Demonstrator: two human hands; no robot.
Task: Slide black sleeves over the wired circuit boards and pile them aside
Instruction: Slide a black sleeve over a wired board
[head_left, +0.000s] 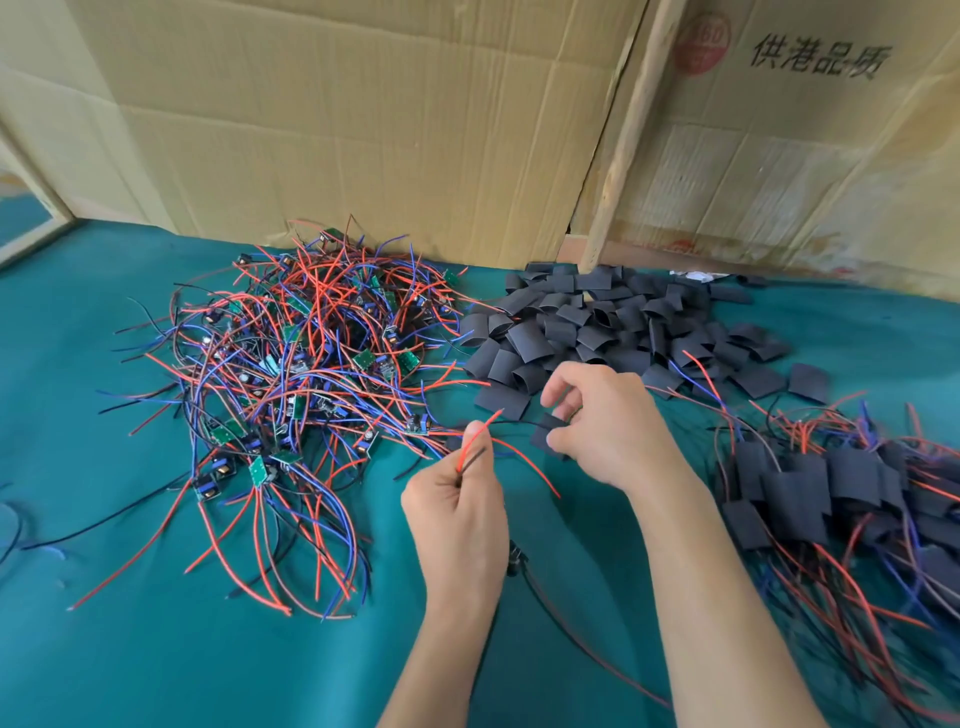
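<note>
Left hand (457, 514) pinches red and black wires (470, 452); right hand (608, 421) holds black sleeve (545, 439). Risk: loose wire ends splay, snag sleeve mouth, drag into tangled board pile (291, 374).

my two hands, raised in front of me, forearms bare.

my left hand (457, 512) is curled into a loose fist, back toward me, thumb and forefinger pinching thin strands at the top. my right hand (608, 423) sits higher and farther out, wrist bent, fingers (558, 389) curled down and thumb pressed in, pinching something small. both forearms enter from below, the hands near each other, not touching.
</note>
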